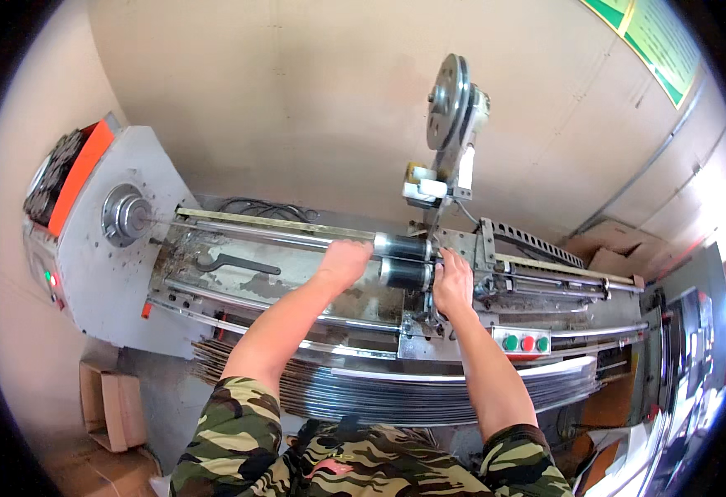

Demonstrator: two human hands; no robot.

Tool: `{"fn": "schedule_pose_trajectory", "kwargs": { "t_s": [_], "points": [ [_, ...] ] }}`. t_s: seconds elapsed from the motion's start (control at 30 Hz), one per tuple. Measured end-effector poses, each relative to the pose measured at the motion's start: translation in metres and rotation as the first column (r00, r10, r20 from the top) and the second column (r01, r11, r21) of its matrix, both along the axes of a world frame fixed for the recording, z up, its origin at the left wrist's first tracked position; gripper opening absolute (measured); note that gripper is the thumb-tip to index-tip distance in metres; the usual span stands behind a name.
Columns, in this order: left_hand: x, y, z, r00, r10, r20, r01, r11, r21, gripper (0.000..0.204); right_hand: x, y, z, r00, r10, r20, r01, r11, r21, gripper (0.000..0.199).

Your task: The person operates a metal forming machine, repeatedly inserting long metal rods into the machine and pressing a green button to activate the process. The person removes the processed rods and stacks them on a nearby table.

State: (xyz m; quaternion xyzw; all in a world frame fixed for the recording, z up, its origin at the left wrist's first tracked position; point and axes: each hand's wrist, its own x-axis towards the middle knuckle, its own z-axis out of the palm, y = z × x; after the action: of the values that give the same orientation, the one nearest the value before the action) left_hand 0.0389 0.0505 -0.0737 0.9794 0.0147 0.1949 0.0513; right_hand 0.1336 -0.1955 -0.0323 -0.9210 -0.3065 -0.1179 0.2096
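Evidently left hand [346,263] curling, right hand [454,287] bending, flanking rollers [404,275] at left edge of carriage [433,347]; holds unclear; roller start possibly pinching hands.

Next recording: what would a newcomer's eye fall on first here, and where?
Probably the left hand and right hand, on either side of two black-and-silver cylinders near mid-picture. Next, the grey wheel standing high above them, against the wall. At far left, a bright orange strip edges the pale housing.
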Motion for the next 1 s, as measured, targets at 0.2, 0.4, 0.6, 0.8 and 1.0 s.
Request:
{"fn": "schedule_pose_trajectory", "kwargs": {
  "t_s": [0.2,0.4,0.6,0.8,1.0],
  "points": [
    [-0.001,-0.001,0.003,1.0,0.006,-0.001,-0.006,1.0,-0.029,0.007,0.001,-0.002,-0.001,0.999,0.036,0.011,-0.036,0.999,0.005,0.039],
    [-0.003,-0.003,0.002,0.996,0.049,-0.069,-0.049,0.999,0.009,0.007,-0.003,-0.002,0.001,0.998,0.048,-0.049,-0.046,0.998,0.051,0.042],
    [-0.005,-0.003,-0.003,0.993,0.088,-0.076,-0.084,0.995,0.05,0.011,-0.006,0.0,-0.004,0.997,0.077,-0.009,-0.076,0.993,0.089,0.042],
    [-0.002,-0.006,-0.005,0.986,0.13,-0.106,-0.123,0.99,0.069,0.013,-0.004,-0.002,-0.007,0.997,0.079,0.003,-0.079,0.991,0.109,0.043],
    [0.0,-0.005,-0.01,0.989,0.118,-0.093,-0.109,0.989,0.096,0.01,-0.005,-0.002,-0.008,0.997,0.08,0.002,-0.079,0.989,0.128,0.041]
  ]
}}
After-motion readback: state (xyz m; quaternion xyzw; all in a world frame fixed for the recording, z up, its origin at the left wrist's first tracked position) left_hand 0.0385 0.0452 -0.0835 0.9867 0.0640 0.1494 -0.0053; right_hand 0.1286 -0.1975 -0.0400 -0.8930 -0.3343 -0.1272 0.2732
